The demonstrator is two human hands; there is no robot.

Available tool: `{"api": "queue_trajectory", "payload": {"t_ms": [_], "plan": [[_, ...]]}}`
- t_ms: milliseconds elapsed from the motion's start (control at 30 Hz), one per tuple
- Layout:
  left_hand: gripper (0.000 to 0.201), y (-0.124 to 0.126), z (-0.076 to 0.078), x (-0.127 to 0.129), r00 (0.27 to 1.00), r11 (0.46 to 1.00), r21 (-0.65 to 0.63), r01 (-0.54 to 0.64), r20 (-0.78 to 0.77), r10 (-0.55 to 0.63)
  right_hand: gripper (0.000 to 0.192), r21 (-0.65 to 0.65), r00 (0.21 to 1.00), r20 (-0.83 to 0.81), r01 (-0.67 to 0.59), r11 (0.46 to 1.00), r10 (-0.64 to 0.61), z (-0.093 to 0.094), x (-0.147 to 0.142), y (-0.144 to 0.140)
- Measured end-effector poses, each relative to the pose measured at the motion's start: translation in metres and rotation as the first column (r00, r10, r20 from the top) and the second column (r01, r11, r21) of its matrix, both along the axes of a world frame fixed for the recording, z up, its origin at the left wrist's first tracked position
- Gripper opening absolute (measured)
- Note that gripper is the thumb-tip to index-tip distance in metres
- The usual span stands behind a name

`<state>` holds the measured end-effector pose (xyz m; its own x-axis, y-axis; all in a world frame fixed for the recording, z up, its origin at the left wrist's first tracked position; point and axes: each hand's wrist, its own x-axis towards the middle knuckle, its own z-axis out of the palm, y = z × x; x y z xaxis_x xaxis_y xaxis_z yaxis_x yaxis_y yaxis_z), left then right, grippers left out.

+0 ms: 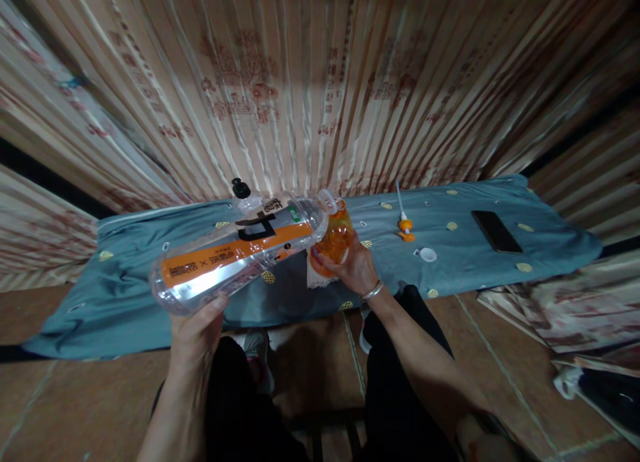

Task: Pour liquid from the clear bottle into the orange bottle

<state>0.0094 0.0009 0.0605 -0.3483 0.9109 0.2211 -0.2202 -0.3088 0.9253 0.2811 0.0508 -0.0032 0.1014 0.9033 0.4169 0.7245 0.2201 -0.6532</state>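
Note:
My left hand (197, 325) is closed around the base end of a large clear plastic bottle (230, 255) with an orange and black label. The bottle is tilted, its neck end up against the mouth of a smaller orange bottle (335, 235). My right hand (353, 265), with a bracelet on its wrist, grips that orange bottle. Under the orange bottle lies a white cloth or tissue (319, 280). Behind the clear bottle stands a pump bottle with a black head (241, 188). An orange pump top (406, 229) with a pale tube lies to the right.
A blue-green patterned cloth (280, 309) covers the narrow table. A white cap (428, 254) and a dark phone (496, 232) lie on its right part. Pleated printed curtains (300, 82) hang behind. A bag (600, 389) sits on the floor at right.

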Motion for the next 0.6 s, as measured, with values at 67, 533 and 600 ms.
{"api": "queue_trajectory", "payload": {"t_ms": [67,533,600], "plan": [[0.059,0.0,0.0,-0.0001,1.0,1.0,-0.011,-0.008,0.008,0.009,0.079,-0.015,1.0,-0.008,-0.003,1.0,0.003,0.0011,0.0001,-0.0004],[0.054,-0.001,0.0019,0.0015,1.0,1.0,-0.026,-0.011,0.029,0.012,0.08,-0.001,1.0,0.008,0.009,1.0,-0.009,0.0002,0.0001,-0.0002],[0.057,-0.0005,0.0014,0.0014,0.999,0.999,-0.029,-0.018,0.03,0.019,0.078,0.001,1.0,0.008,0.009,1.0,-0.009,-0.0003,0.0003,-0.0003]]}}
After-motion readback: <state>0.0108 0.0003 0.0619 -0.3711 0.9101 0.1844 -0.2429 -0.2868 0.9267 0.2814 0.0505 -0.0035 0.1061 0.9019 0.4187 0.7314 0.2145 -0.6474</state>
